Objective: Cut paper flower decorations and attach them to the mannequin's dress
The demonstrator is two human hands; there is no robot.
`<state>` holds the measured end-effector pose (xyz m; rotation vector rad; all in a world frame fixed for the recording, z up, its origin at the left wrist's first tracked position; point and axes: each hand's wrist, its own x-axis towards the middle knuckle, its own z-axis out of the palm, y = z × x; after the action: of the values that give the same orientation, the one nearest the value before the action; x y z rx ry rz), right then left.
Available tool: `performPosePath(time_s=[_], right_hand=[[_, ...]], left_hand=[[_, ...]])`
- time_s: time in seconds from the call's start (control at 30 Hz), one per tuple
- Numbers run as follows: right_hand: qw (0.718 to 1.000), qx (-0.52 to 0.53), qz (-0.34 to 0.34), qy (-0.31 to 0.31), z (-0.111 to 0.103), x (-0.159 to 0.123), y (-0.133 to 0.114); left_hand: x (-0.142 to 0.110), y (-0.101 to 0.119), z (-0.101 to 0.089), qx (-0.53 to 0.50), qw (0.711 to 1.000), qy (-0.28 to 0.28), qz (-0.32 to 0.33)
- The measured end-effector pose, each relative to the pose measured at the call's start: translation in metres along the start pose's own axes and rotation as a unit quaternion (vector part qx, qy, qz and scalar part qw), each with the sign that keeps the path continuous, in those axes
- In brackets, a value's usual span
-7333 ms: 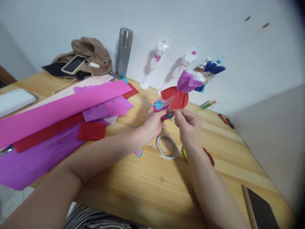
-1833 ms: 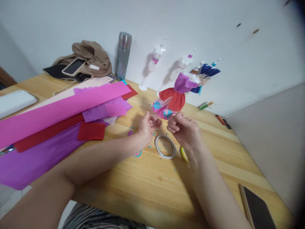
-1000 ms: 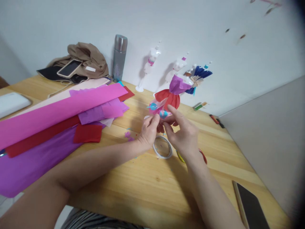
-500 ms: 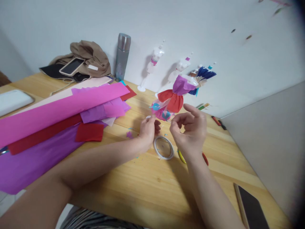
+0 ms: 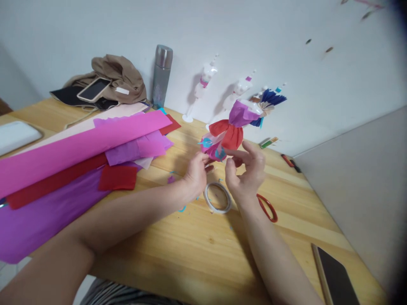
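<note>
A small dress form (image 5: 254, 108) wears a paper dress with a purple top (image 5: 238, 113), a red middle layer (image 5: 233, 135) and a pink lower part (image 5: 215, 142) bearing blue paper pieces (image 5: 219, 153). My left hand (image 5: 197, 171) is closed on the dress form's lower end, under the pink hem; the exact grip is hidden. My right hand (image 5: 246, 169) has its thumb and fingers apart, the index fingertip touching the dress by a blue piece. Below the hands lies a roll of tape (image 5: 206, 202). Red-handled scissors (image 5: 272, 214) lie partly behind my right wrist.
Sheets of pink crepe paper (image 5: 79, 146), purple paper (image 5: 38, 231) and red paper (image 5: 117, 178) cover the left. More small dress forms (image 5: 206, 80), a flask (image 5: 162, 76) and a cap with a phone (image 5: 93, 90) stand or lie at the wall. A dark phone-like slab (image 5: 337, 275) lies front right.
My right hand has moved left and in to the dress, its index finger now at the blue piece. My left hand has risen slightly to the hem. The dress form barely moved.
</note>
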<state>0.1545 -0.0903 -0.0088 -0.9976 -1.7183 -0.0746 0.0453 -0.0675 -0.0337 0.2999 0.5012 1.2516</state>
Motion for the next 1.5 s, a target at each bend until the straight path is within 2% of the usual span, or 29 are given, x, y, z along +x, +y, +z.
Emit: performPosePath(time_s=[0.2,0.47,0.6,0.7,0.8,0.93,1.03,1.13,1.37,1.5], right_hand=[[0.996,-0.043,-0.003,-0.083,0.002,-0.004,0.011],[0.991,-0.074,-0.088,-0.063,0.003,-0.005,0.014],[0.985,-0.078,-0.141,-0.057,0.003,-0.005,0.019],[0.984,-0.079,-0.151,-0.05,0.003,-0.007,0.019],[0.99,-0.075,-0.119,-0.016,0.002,-0.007,0.013],[0.997,-0.064,-0.001,0.049,0.003,0.002,0.004],[0.991,-0.068,0.109,0.026,0.007,0.01,0.001],[0.981,-0.074,0.18,0.005,0.011,0.014,-0.001],[0.975,-0.099,0.201,0.008,0.014,0.019,-0.001],[0.975,-0.126,0.181,0.001,0.014,0.019,0.002]], left_hand=[[-0.004,0.008,0.01,-0.042,0.999,0.001,0.0],[0.004,0.007,0.01,-0.043,0.999,-0.025,0.001],[0.006,0.003,0.008,-0.036,0.998,-0.04,0.027],[0.002,0.004,0.008,-0.03,0.997,-0.049,0.051],[-0.002,0.006,0.008,-0.023,0.997,-0.049,0.058],[0.0,0.004,0.007,-0.033,0.997,-0.037,0.052],[0.006,0.0,0.006,-0.055,0.997,-0.028,0.045],[0.011,-0.003,0.006,-0.07,0.996,-0.022,0.042],[0.008,-0.003,0.008,-0.084,0.995,-0.023,0.038],[0.009,-0.004,0.009,-0.083,0.996,-0.02,0.04]])
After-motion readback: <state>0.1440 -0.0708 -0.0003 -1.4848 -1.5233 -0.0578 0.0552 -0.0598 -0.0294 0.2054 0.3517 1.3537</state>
